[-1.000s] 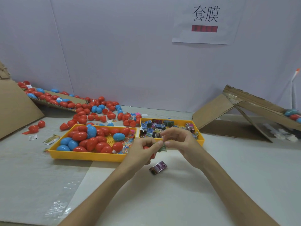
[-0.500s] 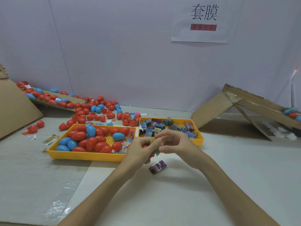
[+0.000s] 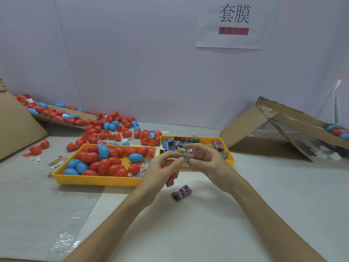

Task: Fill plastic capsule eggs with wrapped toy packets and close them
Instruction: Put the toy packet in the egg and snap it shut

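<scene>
A purple packet [image 3: 181,192] lies on the near table. Just past it, the left hand [image 3: 162,167] grips a red egg [image 3: 171,174], and the right hand [image 3: 207,161] pinches a green packet [image 3: 186,157] right beside it. Farther back sit the egg tray [image 3: 94,180] on the left and the packet tray [image 3: 230,155] on the right.

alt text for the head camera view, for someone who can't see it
Left hand grips a red egg while right hand pinches a small packet beside it, above a white table. Behind sit an egg tray and a packet tray.
</scene>
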A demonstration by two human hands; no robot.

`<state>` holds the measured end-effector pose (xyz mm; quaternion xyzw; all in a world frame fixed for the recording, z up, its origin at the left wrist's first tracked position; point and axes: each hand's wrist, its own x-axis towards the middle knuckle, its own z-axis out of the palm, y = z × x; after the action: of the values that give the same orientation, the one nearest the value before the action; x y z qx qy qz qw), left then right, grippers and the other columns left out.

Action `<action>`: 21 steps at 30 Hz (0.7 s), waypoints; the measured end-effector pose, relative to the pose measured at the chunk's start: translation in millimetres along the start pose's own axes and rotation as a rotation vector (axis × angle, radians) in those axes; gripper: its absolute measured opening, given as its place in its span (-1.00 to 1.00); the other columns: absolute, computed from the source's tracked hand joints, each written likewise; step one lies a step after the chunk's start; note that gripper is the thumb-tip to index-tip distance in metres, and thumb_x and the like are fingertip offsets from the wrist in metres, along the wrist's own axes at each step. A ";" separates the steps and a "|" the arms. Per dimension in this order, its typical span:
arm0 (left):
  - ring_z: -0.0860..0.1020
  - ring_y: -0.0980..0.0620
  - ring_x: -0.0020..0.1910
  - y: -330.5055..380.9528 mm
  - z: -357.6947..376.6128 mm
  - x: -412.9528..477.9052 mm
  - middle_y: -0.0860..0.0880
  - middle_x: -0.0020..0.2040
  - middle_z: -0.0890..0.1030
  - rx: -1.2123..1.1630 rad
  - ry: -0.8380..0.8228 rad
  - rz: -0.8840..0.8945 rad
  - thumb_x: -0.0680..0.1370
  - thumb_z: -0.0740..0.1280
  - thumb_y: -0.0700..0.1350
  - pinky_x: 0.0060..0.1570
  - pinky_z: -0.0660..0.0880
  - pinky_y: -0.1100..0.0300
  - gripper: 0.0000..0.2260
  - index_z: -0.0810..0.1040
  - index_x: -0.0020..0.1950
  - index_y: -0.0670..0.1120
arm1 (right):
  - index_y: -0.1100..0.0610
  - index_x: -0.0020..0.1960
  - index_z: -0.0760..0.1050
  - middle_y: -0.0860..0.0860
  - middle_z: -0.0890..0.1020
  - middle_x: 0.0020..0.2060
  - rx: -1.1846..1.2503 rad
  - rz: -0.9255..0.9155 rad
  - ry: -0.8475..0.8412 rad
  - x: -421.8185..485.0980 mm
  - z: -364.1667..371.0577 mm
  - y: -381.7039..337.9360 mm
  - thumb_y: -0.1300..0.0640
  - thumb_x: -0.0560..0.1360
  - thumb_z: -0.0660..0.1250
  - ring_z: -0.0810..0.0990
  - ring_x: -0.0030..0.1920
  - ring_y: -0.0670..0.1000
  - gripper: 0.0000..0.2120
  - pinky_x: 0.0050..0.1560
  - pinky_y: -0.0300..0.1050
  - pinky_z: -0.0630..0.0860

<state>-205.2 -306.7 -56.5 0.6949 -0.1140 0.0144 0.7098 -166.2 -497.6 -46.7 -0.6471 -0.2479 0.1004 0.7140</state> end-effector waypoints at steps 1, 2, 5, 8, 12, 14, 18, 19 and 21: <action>0.39 0.06 -0.43 -0.9 0.0 -0.1 -0.03 -0.38 0.49 0.006 0.000 -0.001 0.58 0.42 -0.01 -0.48 0.36 0.23 -0.87 0.62 0.10 0.01 | 0.03 0.23 0.61 0.16 0.61 -0.08 -0.005 -0.006 -0.007 0.0 0.4 0.8 0.24 0.45 0.44 0.56 -0.19 -0.05 -0.63 -0.12 -0.17 0.49; 0.39 0.07 -0.44 -1.4 -0.1 0.2 -0.03 -0.39 0.50 0.010 0.004 -0.001 0.59 0.42 -0.03 -0.48 0.36 0.23 -0.89 0.62 0.10 0.02 | 0.05 0.25 0.59 0.14 0.63 -0.09 -0.015 -0.010 -0.011 0.0 0.9 1.5 0.25 0.45 0.44 0.57 -0.19 -0.04 -0.62 -0.12 -0.16 0.49; 0.40 0.07 -0.43 -1.2 -1.0 1.1 -0.02 -0.40 0.50 -0.005 0.017 0.003 0.59 0.42 -0.09 -0.48 0.36 0.23 -0.89 0.62 0.10 0.06 | 0.10 0.27 0.57 0.09 0.68 -0.12 -0.044 -0.009 -0.016 -0.2 2.4 3.2 0.27 0.44 0.43 0.58 -0.18 -0.04 -0.60 -0.15 -0.19 0.48; 0.41 0.09 -0.43 -2.2 -2.0 1.8 0.00 -0.40 0.51 -0.002 0.003 -0.026 0.60 0.41 -0.09 -0.46 0.37 0.24 -0.87 0.61 0.13 0.09 | 0.11 0.26 0.57 0.07 0.68 -0.16 -0.018 -0.002 -0.008 -0.1 2.7 3.1 0.31 0.43 0.42 0.57 -0.19 -0.03 -0.60 -0.19 -0.21 0.47; 0.41 0.09 -0.41 -3.1 -0.6 1.9 0.00 -0.39 0.50 -0.013 -0.050 -0.090 0.63 0.37 -0.11 -0.45 0.36 0.24 -0.84 0.62 0.21 -0.01 | 0.12 0.25 0.59 0.05 0.64 -0.20 0.048 0.011 -0.004 0.5 0.9 3.0 0.33 0.42 0.43 0.57 -0.21 -0.01 -0.59 -0.16 -0.19 0.51; 0.41 0.10 -0.43 -2.2 -0.5 1.6 0.00 -0.39 0.51 -0.015 -0.042 -0.102 0.63 0.36 -0.16 -0.45 0.37 0.24 -0.86 0.61 0.16 0.01 | 0.09 0.24 0.60 0.07 0.64 -0.17 0.065 0.014 -0.006 0.7 -0.2 2.4 0.33 0.43 0.43 0.57 -0.22 0.01 -0.60 -0.15 -0.17 0.54; 0.41 0.11 -0.45 -0.5 -0.6 1.6 0.01 -0.41 0.50 0.007 0.007 -0.086 0.63 0.34 -0.20 -0.47 0.37 0.24 -0.89 0.61 0.07 -0.01 | 0.07 0.23 0.62 0.10 0.65 -0.13 0.069 0.023 -0.010 0.5 -0.7 0.9 0.32 0.43 0.43 0.61 -0.24 0.06 -0.61 -0.12 -0.11 0.58; 0.40 0.10 -0.45 -0.3 -0.5 1.4 0.01 -0.41 0.50 0.012 0.021 -0.073 0.63 0.34 -0.21 -0.47 0.36 0.24 -0.90 0.61 0.05 -0.02 | 0.08 0.23 0.61 0.10 0.65 -0.12 0.068 0.023 -0.015 0.2 -0.3 0.6 0.32 0.43 0.43 0.62 -0.24 0.07 -0.60 -0.10 -0.10 0.58; 0.39 0.07 -0.44 0.5 -0.2 0.9 -0.01 -0.41 0.49 0.004 0.037 -0.055 0.62 0.36 -0.20 -0.48 0.35 0.23 -0.93 0.62 0.03 -0.06 | 0.11 0.25 0.59 0.10 0.67 -0.12 0.057 0.018 -0.027 -0.8 0.7 0.1 0.33 0.43 0.42 0.65 -0.20 0.09 -0.60 -0.07 -0.10 0.59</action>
<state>-204.4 -306.7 -55.9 0.6989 -0.0818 0.0078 0.7105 -167.2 -497.3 -46.9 -0.6274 -0.2485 0.1225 0.7277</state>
